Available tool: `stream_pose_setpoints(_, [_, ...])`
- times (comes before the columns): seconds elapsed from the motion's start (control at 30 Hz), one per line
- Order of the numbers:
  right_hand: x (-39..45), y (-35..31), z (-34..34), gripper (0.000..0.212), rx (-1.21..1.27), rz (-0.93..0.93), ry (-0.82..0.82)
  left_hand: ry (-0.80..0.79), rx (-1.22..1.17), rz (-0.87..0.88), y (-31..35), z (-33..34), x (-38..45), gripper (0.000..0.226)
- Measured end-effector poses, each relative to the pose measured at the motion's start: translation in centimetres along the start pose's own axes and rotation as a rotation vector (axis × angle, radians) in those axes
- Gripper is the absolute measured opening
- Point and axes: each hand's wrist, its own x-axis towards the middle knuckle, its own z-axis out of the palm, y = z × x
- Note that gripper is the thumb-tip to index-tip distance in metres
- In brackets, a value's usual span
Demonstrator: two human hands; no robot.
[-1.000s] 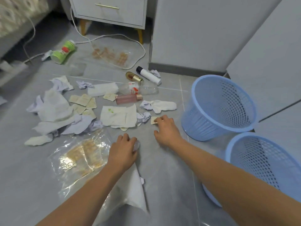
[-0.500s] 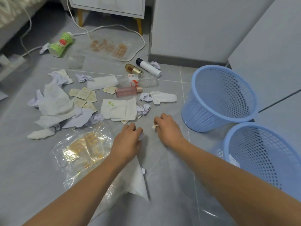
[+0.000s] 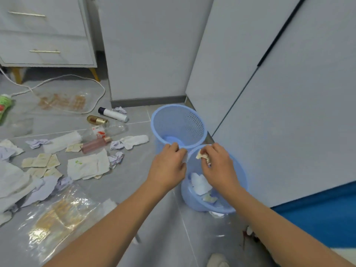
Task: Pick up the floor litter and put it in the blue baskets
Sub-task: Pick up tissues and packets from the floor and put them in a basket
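Two blue mesh baskets stand by the grey cabinet wall. The far basket (image 3: 194, 120) looks empty; the near basket (image 3: 241, 182) holds white paper scraps (image 3: 200, 183). My right hand (image 3: 219, 166) is over the near basket and pinches a crumpled beige paper scrap (image 3: 202, 156). My left hand (image 3: 168, 167) is at the near basket's left rim, gripping a small white scrap (image 3: 184, 157) that shows past its fingers. Floor litter lies to the left: torn papers (image 3: 87, 165), crumpled tissues (image 3: 116, 158), a pink bottle (image 3: 95, 145) and a white tube (image 3: 113, 114).
A clear plastic bag with tan pieces (image 3: 55, 222) lies at the lower left floor. A white cable (image 3: 77, 79) loops near a drawer unit (image 3: 46, 35) at the back left. A gold bottle (image 3: 96, 120), a clear bottle (image 3: 109, 130) and a green can (image 3: 4, 105) lie further back.
Both hands lifted from the floor with scraps and swung right over the near basket. The view turned right toward the baskets.
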Motion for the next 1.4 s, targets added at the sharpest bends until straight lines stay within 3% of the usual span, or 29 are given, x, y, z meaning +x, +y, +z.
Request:
stream_pose_setpoints(0.1, [-1.6,3.7,-1.7,0.012,-0.091,0.111,-0.104,-0.094,0.002,0.063,4.4,2.2,1.6,0.032])
stream_pose_setpoints(0.17, [-2.3,4.9,-2.1,0.028,-0.17,0.183,-0.27,-0.165,0.039,0.082,5.9,3.4,2.0,0.051])
stream_pose_setpoints(0.23, [-2.1,5.0,-1.9,0.035,-0.166,0.171,-0.278,-0.139,0.059,0.074,5.6,3.9,1.8,0.059])
stream_pose_setpoints(0.37, [0.2,1.0,1.2,0.031,-0.078,0.029,-0.196,-0.005,0.055,0.009,0.9,2.4,-1.2,0.049])
stream_pose_setpoints(0.5, [1.5,-6.3,7.4,0.028,0.054,-0.141,-0.216,0.033,0.1,-0.187,-7.9,0.2,-6.7,0.045])
stream_pose_setpoints(0.67, [-1.1,-13.5,15.4,0.03,0.181,-0.257,-0.374,-0.001,0.12,-0.478,-17.0,-1.6,-14.2,0.042])
stream_pose_setpoints(0.8, [-5.2,-15.9,21.0,0.033,0.177,-0.304,-0.556,0.003,0.091,-0.633,-20.7,-0.6,-21.9,0.036])
stream_pose_setpoints(0.93, [-9.9,-14.7,24.3,0.046,0.102,-0.326,-0.751,-0.064,0.108,-0.601,-20.7,2.7,-27.9,0.031])
stream_pose_setpoints(1.07, [-12.0,-12.8,25.8,0.061,0.066,-0.322,-0.848,-0.151,0.121,-0.51,-19.9,5.5,-29.2,0.044])
stream_pose_setpoints(1.17, [-11.8,-12.2,26.4,0.054,0.133,-0.262,-0.841,-0.238,0.109,-0.493,-19.2,6.8,-28.3,0.062])
stream_pose_setpoints(1.27, [-11.1,-11.6,26.5,0.032,0.167,-0.213,-0.806,-0.299,0.101,-0.474,-18.5,7.9,-27.7,0.078])
stream_pose_setpoints(1.33, [-10.4,-11.1,26.6,0.016,0.172,-0.19,-0.781,-0.311,0.127,-0.459,-18.5,8.3,-27.9,0.083])
stream_pose_setpoints(1.4, [-9.9,-10.8,26.7,0.013,0.174,-0.173,-0.78,-0.314,0.178,-0.449,-18.7,8.5,-28.3,0.079])
